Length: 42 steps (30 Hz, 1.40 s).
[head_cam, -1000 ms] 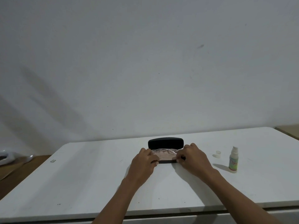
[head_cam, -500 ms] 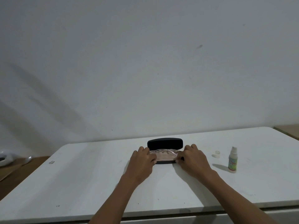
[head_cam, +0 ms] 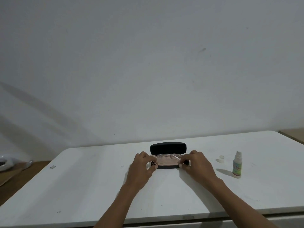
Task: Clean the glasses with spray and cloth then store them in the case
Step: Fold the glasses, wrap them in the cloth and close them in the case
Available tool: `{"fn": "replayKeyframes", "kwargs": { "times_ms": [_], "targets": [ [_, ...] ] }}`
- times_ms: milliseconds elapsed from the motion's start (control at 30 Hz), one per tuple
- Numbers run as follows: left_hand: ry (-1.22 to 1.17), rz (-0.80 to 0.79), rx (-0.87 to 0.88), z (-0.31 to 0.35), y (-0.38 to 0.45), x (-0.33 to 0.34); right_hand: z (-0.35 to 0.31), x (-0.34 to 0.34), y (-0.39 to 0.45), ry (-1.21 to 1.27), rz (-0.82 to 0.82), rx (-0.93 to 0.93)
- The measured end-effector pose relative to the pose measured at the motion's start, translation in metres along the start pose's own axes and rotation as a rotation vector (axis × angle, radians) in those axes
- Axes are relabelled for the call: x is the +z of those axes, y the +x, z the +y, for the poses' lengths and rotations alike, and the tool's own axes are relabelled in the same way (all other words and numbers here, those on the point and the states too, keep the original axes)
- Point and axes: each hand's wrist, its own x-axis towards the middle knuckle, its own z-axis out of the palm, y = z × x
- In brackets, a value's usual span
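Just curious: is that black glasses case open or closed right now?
Open. The case has its lid standing up behind the base, and pinkish contents show inside, between the left hand and right hand.

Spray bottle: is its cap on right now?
No, the spray bottle stands with its nozzle bare, and the small clear cap lies on the table to its left.

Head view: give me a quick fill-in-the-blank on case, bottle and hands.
1. The case lid stands ____.
2. The spray bottle stands to the ____ of the case.
3. The bottle's clear cap lies on the table, so the bottle is ____.
4. The left hand and right hand are at the two ____ of the case.

Missing: open; right; uncapped; ends
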Motion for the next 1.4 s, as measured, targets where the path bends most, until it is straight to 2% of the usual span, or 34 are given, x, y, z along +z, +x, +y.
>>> {"fn": "replayKeyframes", "kwargs": {
  "times_ms": [200,367,500,967,1100,1200,1300,1367,1400],
  "targets": [
    [0.038,0.004,0.02,-0.002,-0.001,0.007,0.002,0.004,0.002,-0.112,0.002,-0.024],
    [-0.142,0.088,-0.011,-0.007,0.0,0.007,0.005,0.007,0.006,-0.047,0.073,-0.024],
    [-0.235,0.066,-0.108,-0.012,0.004,0.007,0.002,0.007,0.008,-0.099,0.029,-0.083],
    [-0.031,0.035,-0.02,-0.007,0.003,0.009,0.003,0.008,0.005,-0.151,0.024,-0.1],
    [-0.066,0.051,-0.043,-0.005,0.0,0.009,0.004,0.01,0.004,-0.028,0.004,-0.048],
    [-0.143,0.073,-0.115,-0.008,0.001,0.009,0.008,0.009,0.005,0.179,0.122,0.058],
    [-0.295,0.189,-0.207,-0.008,0.008,0.007,0.009,-0.002,0.013,0.441,0.218,0.186],
    [-0.407,0.223,-0.274,-0.007,0.019,0.003,0.008,-0.01,0.023,0.573,0.172,0.238],
    [-0.468,0.191,-0.325,-0.006,0.026,0.001,0.007,-0.013,0.028,0.618,0.133,0.255]
  ]
}}
